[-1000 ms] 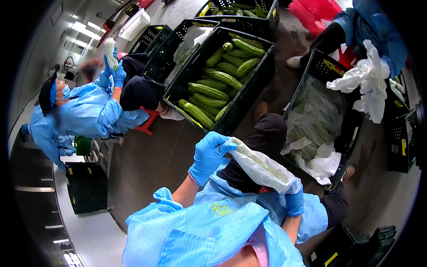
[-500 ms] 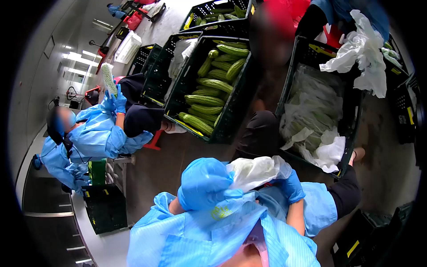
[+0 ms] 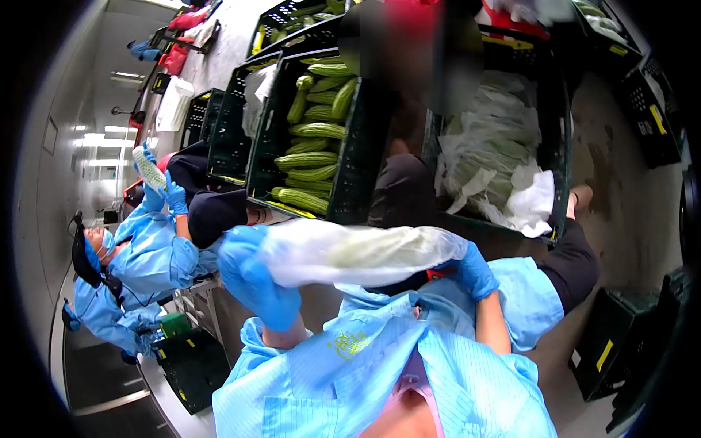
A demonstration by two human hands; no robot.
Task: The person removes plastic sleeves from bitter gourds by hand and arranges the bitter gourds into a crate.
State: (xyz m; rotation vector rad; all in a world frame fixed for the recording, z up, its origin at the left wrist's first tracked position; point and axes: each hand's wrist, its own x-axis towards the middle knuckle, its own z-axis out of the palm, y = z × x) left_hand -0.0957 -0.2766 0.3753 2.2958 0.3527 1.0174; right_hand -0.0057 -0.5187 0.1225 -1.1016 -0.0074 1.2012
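Observation:
A translucent white plastic bag (image 3: 307,252) is stretched sideways in front of my chest. Through its film shows a long pale green gourd (image 3: 372,248). My left hand (image 3: 259,274), in a blue glove and somewhat blurred, is closed around the bag's left end. At the opposite end, my right hand (image 3: 476,270), also blue-gloved, grips the bag around the gourd's tip, its fingers partly hidden. A small red item (image 3: 440,273) shows beside the right fingers; its kind is unclear.
Ahead stands a dark crate (image 3: 252,179) of ridged green gourds (image 3: 310,157). Right of it, another crate (image 3: 562,146) holds bagged gourds (image 3: 496,131) and crumpled white plastic (image 3: 531,201). At left, a seated co-worker (image 3: 146,244) holds a netted gourd (image 3: 150,171). More crates (image 3: 613,339) stand at right.
The bag was bunched between my hands; now it is drawn out lengthwise, with the gourd visible inside. My left hand has moved left and up. My right hand stays near its place.

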